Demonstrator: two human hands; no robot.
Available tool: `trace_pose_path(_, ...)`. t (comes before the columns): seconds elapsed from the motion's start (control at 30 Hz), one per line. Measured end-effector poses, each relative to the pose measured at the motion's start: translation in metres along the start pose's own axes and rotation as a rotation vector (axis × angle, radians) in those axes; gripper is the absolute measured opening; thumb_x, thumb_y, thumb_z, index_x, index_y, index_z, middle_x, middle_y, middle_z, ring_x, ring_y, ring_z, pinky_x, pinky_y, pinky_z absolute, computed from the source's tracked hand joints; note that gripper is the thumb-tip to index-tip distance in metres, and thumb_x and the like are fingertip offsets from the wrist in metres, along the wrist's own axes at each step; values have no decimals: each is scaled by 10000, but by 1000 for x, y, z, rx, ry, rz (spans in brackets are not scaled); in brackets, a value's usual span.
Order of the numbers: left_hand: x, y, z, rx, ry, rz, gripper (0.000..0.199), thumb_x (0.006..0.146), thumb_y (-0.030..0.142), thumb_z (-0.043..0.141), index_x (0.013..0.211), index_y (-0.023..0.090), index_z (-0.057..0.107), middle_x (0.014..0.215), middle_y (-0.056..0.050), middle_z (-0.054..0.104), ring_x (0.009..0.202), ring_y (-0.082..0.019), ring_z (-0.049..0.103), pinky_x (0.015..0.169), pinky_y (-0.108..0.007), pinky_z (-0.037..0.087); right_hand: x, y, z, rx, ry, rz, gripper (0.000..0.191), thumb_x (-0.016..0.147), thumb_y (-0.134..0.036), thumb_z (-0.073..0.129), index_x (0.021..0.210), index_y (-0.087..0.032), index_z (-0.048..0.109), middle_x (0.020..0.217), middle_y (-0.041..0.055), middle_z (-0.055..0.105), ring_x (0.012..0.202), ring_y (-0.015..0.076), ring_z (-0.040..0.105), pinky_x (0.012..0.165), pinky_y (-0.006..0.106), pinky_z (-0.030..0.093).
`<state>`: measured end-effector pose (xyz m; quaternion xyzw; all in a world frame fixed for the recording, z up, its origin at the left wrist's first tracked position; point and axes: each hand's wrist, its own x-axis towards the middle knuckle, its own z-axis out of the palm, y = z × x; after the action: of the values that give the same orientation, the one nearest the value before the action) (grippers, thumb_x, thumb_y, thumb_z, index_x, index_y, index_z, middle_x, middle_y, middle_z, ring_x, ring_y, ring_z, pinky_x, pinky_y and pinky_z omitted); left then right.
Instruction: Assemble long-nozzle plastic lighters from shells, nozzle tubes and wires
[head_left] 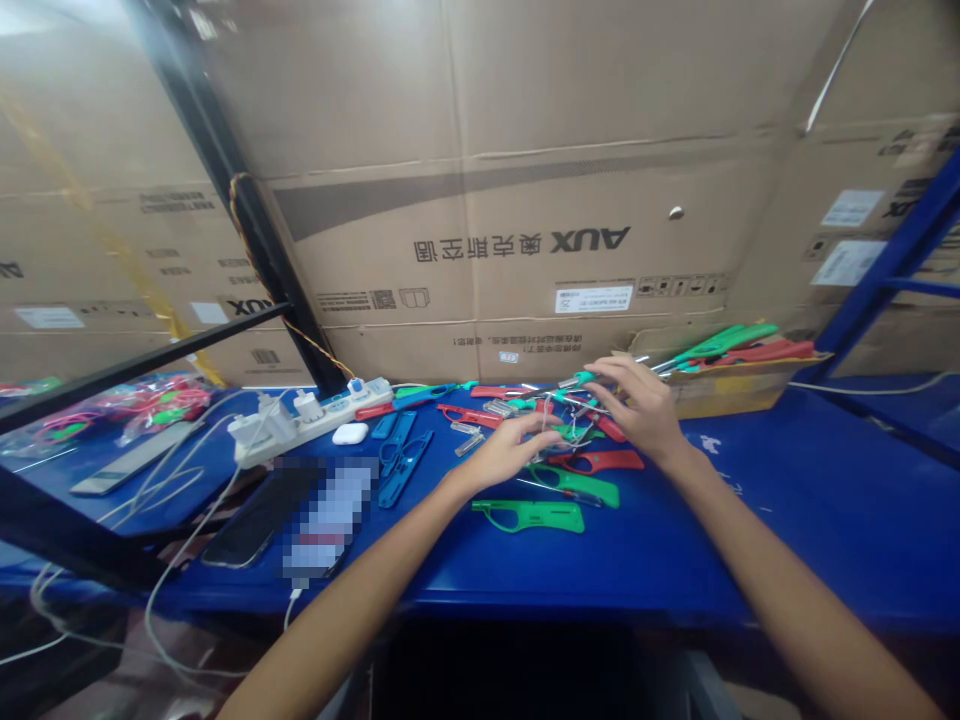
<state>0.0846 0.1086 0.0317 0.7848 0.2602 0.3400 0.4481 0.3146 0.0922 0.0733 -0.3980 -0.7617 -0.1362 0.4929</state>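
My right hand (pixel 640 402) is above the pile, fingers closed round a thin metal lighter tube (pixel 579 379) with a teal-green base. Low over the heap, my left hand (pixel 516 448) has its fingers drawn together beside thin pale wires; what they grip is hard to make out. Red, green and blue lighter casings lie around the hands. Nearest to me are a green casing (pixel 536 516) and another green casing (pixel 592 487). A red casing (pixel 604 461) rests behind them. Small clear plastic pieces (pixel 469 443) lie left of the pile.
An open cardboard box (pixel 739 393) at right holds several lighter parts. Blue casings (pixel 406 462), an earbud case (pixel 350 433), a power strip (pixel 330 425) with plugs and two phones lie on the left. Large cartons (pixel 510 200) stand behind the blue table (pixel 847 510). Metal posts flank it.
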Motion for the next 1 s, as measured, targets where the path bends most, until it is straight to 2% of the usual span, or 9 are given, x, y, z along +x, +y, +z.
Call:
trace_pose_path(0.1, 1, -2, -2, -18, -10, -15, 307, 1018, 372, 544, 1181, 142, 665, 958, -75, 742, 831, -192, 727, 789, -321, 575, 0, 1, -1, -28, 66, 26, 212, 991, -368, 572, 1126, -256, 692, 1081, 94, 710, 1018, 263, 686, 941, 424, 539)
trace_pose_path(0.23, 4, -12, -4, -23, 70, -33, 454, 949, 334, 650, 1360, 163, 557, 1001, -72, 723, 724, -164, 688, 642, -278, 560, 1, 4, -5, -57, 130, 62, 204, 986, -379, 583, 1100, -247, 689, 1067, 98, 704, 1000, 263, 683, 928, 425, 546)
trace_pose_path(0.3, 6, -16, -6, -20, 113, -37, 520, 943, 307, 646, 1419, 156, 498, 935, -59, 724, 692, -166, 679, 618, -281, 559, 2, 5, -7, -72, 155, 90, 206, 989, -386, 575, 1093, -247, 686, 1057, 100, 705, 989, 266, 682, 914, 430, 552)
trace_pose_path(0.5, 9, -12, -15, 24, 201, -10, 410, 984, 357, 571, 1315, 116, 606, 807, -51, 734, 713, -200, 706, 681, -311, 576, 3, 8, -9, -80, 149, 127, 209, 984, -390, 576, 1067, -233, 686, 1042, 100, 715, 929, 257, 689, 857, 416, 568)
trace_pose_path(0.57, 7, -5, -18, 59, 233, 4, 389, 985, 383, 577, 1279, 139, 647, 866, -62, 755, 763, -213, 711, 716, -323, 576, 3, 9, -9, -75, 138, 126, 210, 983, -388, 575, 1071, -233, 687, 1050, 99, 717, 915, 255, 692, 839, 413, 571)
trace_pose_path(0.73, 5, 7, -27, 149, 343, 85, 247, 991, 341, 580, 1068, 187, 757, 1130, -82, 738, 1100, -246, 661, 972, -361, 522, 3, 4, -9, -62, 135, 103, 200, 985, -385, 576, 1069, -242, 686, 1048, 95, 723, 969, 262, 692, 869, 415, 564)
trace_pose_path(0.8, 5, 8, -30, 159, 385, 111, 200, 975, 313, 607, 1005, 188, 760, 1100, -77, 742, 1096, -237, 664, 997, -357, 506, 3, 3, -8, -55, 137, 82, 191, 983, -378, 586, 1071, -240, 686, 1041, 94, 723, 970, 258, 692, 881, 411, 560)
trace_pose_path(0.93, 6, 5, -35, 135, 499, 125, 218, 958, 288, 633, 1145, 190, 687, 1029, -58, 753, 973, -206, 705, 916, -334, 539, 2, 5, -6, -36, 121, 25, 174, 982, -353, 605, 1090, -241, 683, 1043, 88, 725, 979, 248, 695, 884, 399, 556)
trace_pose_path(1.0, 4, 5, -37, 130, 545, 125, 219, 922, 285, 682, 1118, 191, 693, 1026, -58, 752, 969, -209, 703, 929, -344, 533, 2, 7, -4, -24, 120, -5, 164, 976, -342, 619, 1088, -241, 685, 1035, 83, 727, 983, 247, 695, 878, 397, 556)
